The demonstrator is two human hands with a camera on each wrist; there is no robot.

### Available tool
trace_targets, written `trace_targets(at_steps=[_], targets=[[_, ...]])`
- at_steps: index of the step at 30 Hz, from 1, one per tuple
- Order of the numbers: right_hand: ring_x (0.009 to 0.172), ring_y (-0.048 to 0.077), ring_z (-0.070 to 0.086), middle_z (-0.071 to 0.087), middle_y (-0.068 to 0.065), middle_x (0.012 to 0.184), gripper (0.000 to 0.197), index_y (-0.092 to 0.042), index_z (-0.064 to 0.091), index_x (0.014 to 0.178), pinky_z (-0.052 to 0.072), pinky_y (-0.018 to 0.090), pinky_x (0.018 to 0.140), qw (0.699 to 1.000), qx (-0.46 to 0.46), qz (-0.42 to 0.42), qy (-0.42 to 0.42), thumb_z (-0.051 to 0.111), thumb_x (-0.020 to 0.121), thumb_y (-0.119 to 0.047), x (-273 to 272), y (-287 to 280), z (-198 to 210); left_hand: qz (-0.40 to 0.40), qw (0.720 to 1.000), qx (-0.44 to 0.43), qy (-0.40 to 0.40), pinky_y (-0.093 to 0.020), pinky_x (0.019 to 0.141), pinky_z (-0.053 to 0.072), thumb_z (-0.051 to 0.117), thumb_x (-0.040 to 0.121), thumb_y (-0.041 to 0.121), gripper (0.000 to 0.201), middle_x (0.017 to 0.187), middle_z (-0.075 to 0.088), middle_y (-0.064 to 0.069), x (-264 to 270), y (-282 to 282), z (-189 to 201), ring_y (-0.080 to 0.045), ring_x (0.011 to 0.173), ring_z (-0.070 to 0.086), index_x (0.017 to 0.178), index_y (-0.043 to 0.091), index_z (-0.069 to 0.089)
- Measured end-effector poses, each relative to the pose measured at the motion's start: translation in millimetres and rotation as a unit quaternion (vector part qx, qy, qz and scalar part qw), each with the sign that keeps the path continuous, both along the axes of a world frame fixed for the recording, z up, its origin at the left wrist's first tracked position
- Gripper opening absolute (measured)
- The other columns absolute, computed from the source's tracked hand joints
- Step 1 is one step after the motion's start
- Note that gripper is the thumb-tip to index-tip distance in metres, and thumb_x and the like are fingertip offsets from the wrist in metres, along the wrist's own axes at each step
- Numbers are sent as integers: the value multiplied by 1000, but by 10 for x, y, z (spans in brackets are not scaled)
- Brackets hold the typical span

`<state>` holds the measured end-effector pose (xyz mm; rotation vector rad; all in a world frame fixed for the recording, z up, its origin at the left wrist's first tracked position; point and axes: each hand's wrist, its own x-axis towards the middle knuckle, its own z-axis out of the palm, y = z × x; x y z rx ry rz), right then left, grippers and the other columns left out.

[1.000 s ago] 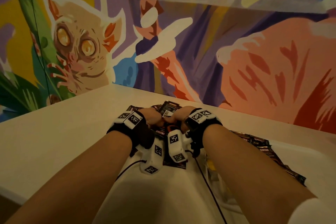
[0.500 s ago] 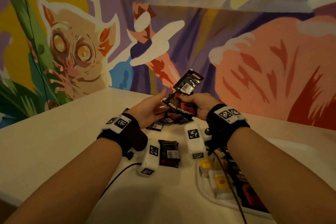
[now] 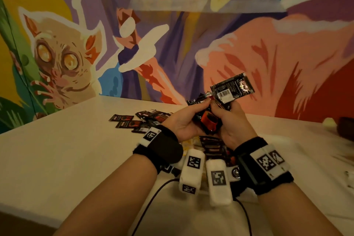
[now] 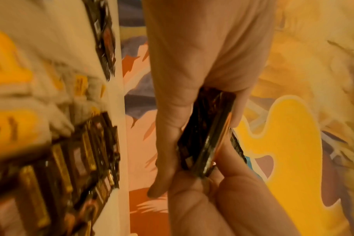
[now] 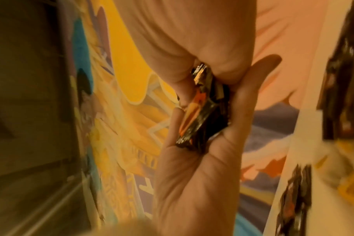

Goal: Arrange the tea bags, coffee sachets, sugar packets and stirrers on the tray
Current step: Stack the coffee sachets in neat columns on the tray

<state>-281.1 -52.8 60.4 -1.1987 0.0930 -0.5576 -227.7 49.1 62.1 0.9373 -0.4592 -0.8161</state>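
Both hands are raised above the white table (image 3: 57, 149), holding one stack of black coffee sachets (image 3: 208, 122) with red print between them. My left hand (image 3: 199, 113) grips the stack's left side, thumb on top. My right hand (image 3: 220, 113) grips its right side, and one sachet (image 3: 231, 90) sticks up out of it. In the left wrist view the stack (image 4: 206, 138) shows edge-on between the two palms, as it does in the right wrist view (image 5: 202, 115). Below the hands lie rows of sachets (image 3: 214, 147) and yellow tea bags (image 3: 188, 142), mostly hidden.
Several loose coffee sachets (image 3: 141, 120) lie scattered on the table left of my hands. A painted wall (image 3: 172, 44) closes the table's far side. A dark object (image 3: 346, 126) sits at the far right edge. The left wrist view shows blurred tea bags (image 4: 20, 127).
Both hands have lifted a stack of sachets off the table pile and carried it up and to the right, over the laid-out rows. A sachet now sticks up from the right hand.
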Motion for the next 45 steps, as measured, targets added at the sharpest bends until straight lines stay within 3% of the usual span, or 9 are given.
trace_targets(at_steps=[4,12,16,21,26,30,35,40,45], targets=[[101,21,65,66,6,113,36,-13,51,122,55,39,83,996,-82,-40,-10,62,88,-12,-206,-232,-62,-24,1000,-6,19,-59,84,49,61,82,25,51,116,63,-15,-137,-215,-64,-31,102,62,130,10,53],[100,16,64,65,4,111,36,-20,57,115,53,32,83,983,-165,-80,-4,69,81,-24,-211,-509,-222,-40,999,-2,10,-65,93,42,58,85,31,40,125,60,-18,-282,-330,-204,-40,116,56,121,13,60],[111,26,50,47,7,115,49,-20,58,108,48,44,92,921,-322,-196,96,67,69,-48,-148,-450,-249,2,1000,19,8,-52,79,55,58,88,28,30,107,69,-15,-304,-287,-259,-33,100,65,113,12,62],[115,22,45,40,2,116,46,-27,41,104,45,44,96,949,-270,-159,40,73,73,-36,-232,-391,-233,26,999,27,-13,-51,76,57,64,79,33,47,117,65,-19,-320,-253,-257,-34,101,65,120,9,60],[95,16,65,62,4,113,36,-16,47,119,56,29,71,994,-107,-6,-30,61,87,-9,-325,-402,-147,45,998,24,-24,-42,67,60,59,89,27,28,103,68,-16,-317,-228,-248,-31,92,67,110,9,61],[77,9,65,67,-1,94,14,-13,58,106,51,24,62,997,-35,-61,-43,52,94,-19,-336,-431,-83,32,999,25,-23,-36,55,59,55,93,21,20,105,69,-21,-314,-222,-251,-36,87,68,108,8,59],[81,15,58,62,3,95,12,-11,57,99,48,25,63,988,37,-132,-76,45,96,-7,-442,-606,-33,85,996,-12,-20,-48,80,56,56,91,16,34,118,63,-23,-265,-210,-264,-41,106,61,124,6,52],[67,12,59,65,3,80,10,-5,60,89,50,22,52,997,-38,47,44,51,90,-2,-583,-567,-11,190,978,-83,-26,-46,72,58,57,90,8,43,121,63,-18,-168,-206,-280,-32,104,64,132,9,47],[58,13,65,67,8,74,11,-3,63,81,53,22,49,986,-116,33,114,57,84,7,-480,-349,-115,224,969,-102,-35,-44,74,58,56,90,5,45,125,60,-20,-182,-247,-314,-31,103,63,134,7,45]])
